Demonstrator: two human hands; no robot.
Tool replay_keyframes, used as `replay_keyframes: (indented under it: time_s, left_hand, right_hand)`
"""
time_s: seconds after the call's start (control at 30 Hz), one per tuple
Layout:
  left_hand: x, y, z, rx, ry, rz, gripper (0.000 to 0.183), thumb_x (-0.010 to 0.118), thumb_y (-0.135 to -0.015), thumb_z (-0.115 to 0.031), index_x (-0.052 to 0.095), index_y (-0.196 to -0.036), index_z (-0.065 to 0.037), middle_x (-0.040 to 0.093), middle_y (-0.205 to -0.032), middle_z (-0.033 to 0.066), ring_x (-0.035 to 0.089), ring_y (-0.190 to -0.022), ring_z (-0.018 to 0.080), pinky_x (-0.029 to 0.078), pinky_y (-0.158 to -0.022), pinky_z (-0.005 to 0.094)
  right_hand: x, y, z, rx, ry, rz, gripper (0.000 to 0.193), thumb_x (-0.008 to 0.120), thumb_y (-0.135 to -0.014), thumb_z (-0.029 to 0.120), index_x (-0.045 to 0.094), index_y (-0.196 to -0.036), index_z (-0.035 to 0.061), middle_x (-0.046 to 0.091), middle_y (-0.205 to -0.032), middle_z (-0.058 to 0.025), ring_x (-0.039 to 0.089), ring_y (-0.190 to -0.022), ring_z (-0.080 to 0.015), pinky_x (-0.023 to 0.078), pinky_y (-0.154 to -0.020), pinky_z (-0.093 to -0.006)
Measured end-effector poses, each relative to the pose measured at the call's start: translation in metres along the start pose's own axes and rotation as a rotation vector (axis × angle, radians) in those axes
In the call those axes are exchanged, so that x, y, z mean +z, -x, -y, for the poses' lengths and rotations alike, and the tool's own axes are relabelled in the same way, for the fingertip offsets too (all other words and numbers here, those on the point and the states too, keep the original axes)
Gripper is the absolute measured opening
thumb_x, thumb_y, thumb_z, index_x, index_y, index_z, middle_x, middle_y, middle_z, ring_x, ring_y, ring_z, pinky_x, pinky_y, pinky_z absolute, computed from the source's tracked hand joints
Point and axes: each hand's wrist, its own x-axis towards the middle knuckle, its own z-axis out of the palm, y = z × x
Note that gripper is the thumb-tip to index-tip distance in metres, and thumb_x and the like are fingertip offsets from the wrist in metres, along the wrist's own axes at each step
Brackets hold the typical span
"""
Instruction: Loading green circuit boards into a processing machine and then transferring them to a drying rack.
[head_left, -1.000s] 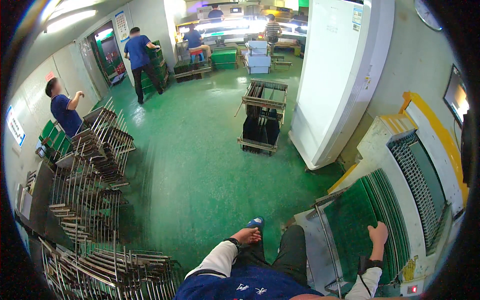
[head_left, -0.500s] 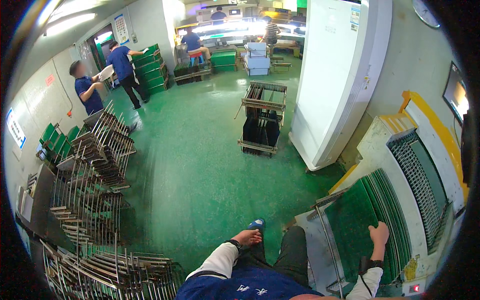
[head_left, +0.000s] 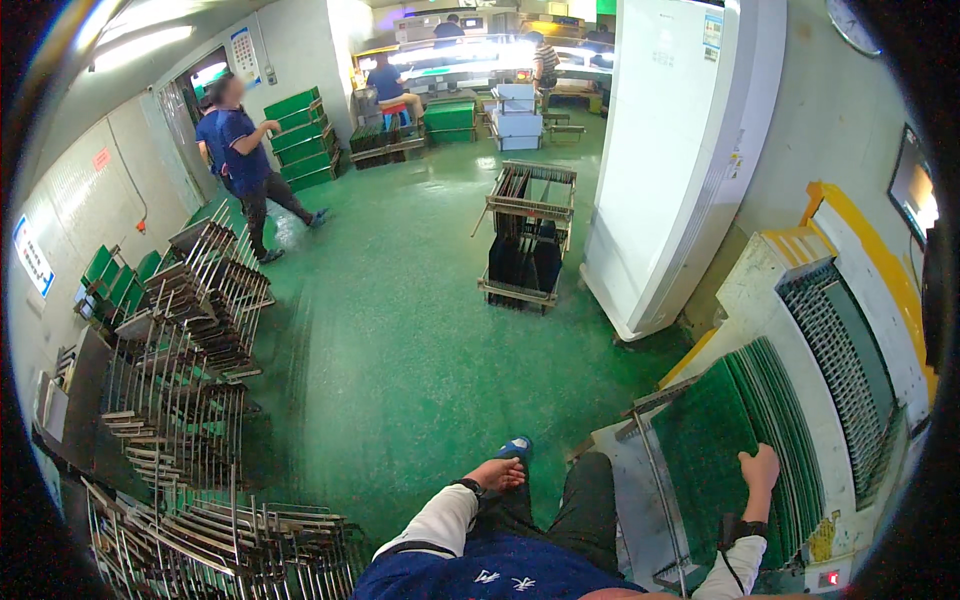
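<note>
At right, a metal rack (head_left: 661, 397) seemingly keeps green panels (head_left: 705, 450) aligned; right hand (head_left: 759, 470) lies over them, grip unclear; left hand (head_left: 498, 475) rests half-open, apparently empty.

1. Places the right hand (head_left: 760, 470) at the row of green boards (head_left: 722, 425).
2. Holds the left hand (head_left: 497, 474) over the left trouser leg (head_left: 508, 517).
3. Looks across green floor (head_left: 380, 390) toward a metal rack (head_left: 530, 211) with dark panels (head_left: 522, 262), left of a tall white cabinet (head_left: 660, 150).
</note>
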Motion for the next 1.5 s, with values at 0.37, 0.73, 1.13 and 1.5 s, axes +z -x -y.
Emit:
replay_keyframes:
  time_s: [0.37, 0.73, 1.13, 1.5]
  left_hand:
    - [-0.001, 0.000, 0.003, 0.037, 0.036, 0.041, 0.028, 0.049, -0.088, -0.029, 0.047, -0.095, -0.002, 0.055, -0.089, 0.0116, 0.056, -0.083, 0.0239, 0.047, -0.074, 0.0319]
    - [-0.014, -0.016, 0.005, -0.021, 0.030, 0.007, 0.029, 0.048, -0.088, -0.028, 0.047, -0.100, -0.002, 0.055, -0.096, 0.0122, 0.055, -0.086, 0.0236, 0.046, -0.076, 0.0326]
    - [-0.021, -0.011, 0.012, 0.083, 0.110, 0.156, 0.027, 0.050, -0.088, -0.027, 0.048, -0.096, -0.002, 0.054, -0.090, 0.0106, 0.056, -0.081, 0.0220, 0.047, -0.073, 0.0312]
    - [0.002, 0.013, 0.000, 0.063, 0.048, 0.086, 0.033, 0.050, -0.087, -0.031, 0.047, -0.098, 0.000, 0.054, -0.092, 0.0129, 0.053, -0.089, 0.0249, 0.045, -0.080, 0.0338]
  right_hand:
    - [-0.002, -0.003, -0.002, -0.027, -0.018, -0.012, 0.050, 0.066, -0.065, 0.028, 0.056, -0.104, -0.0011, 0.058, -0.101, -0.0191, 0.054, -0.097, -0.0326, 0.043, -0.083, -0.0399]
    - [0.013, -0.011, -0.015, -0.016, -0.082, -0.103, 0.046, 0.067, -0.065, 0.027, 0.058, -0.102, 0.0007, 0.058, -0.102, -0.0181, 0.054, -0.097, -0.0317, 0.043, -0.082, -0.0395]
    - [0.013, -0.016, -0.016, -0.138, -0.105, -0.064, 0.032, 0.069, -0.063, 0.025, 0.060, -0.083, 0.0017, 0.060, -0.080, -0.0166, 0.058, -0.076, -0.0339, 0.044, -0.068, -0.0428]
    - [-0.064, -0.014, -0.019, -0.200, -0.121, -0.028, 0.038, 0.069, -0.061, 0.020, 0.057, -0.091, 0.0004, 0.055, -0.094, -0.0215, 0.052, -0.091, -0.0370, 0.040, -0.078, -0.0430]
